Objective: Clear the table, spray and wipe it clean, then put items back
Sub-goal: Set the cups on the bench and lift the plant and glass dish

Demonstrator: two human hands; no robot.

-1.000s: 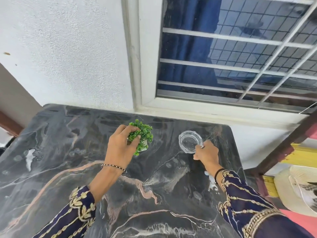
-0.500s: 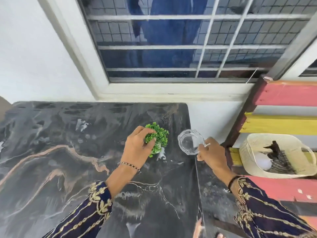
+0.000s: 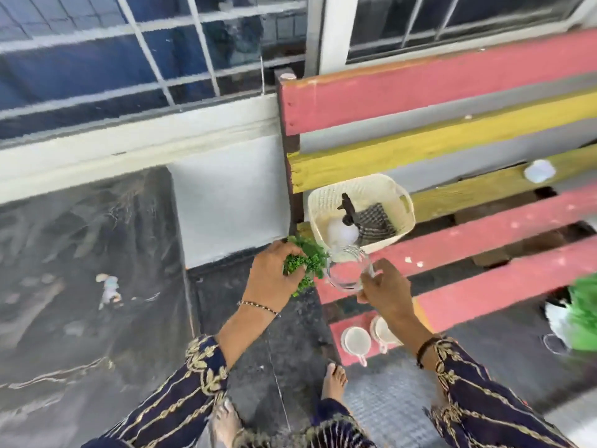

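My left hand (image 3: 273,279) grips a small green artificial plant (image 3: 307,260) from above, its pot hidden under my fingers. My right hand (image 3: 386,292) pinches the rim of a clear glass dish (image 3: 345,270), held tilted in the air. Both hands are off the black marble table (image 3: 80,286), over the gap between the table's right edge and the pink and yellow slatted bench (image 3: 468,247).
A cream basket (image 3: 326,202) holding a spray bottle and a checked cloth stands on the bench. Two white cups (image 3: 355,342) sit on the bench's near end. A green and white bag (image 3: 578,315) lies at the right. My bare feet stand on the dark floor below.
Both hands have lifted the plant and the glass dish off the table and carried them right, toward the bench. My view has swung right with them.
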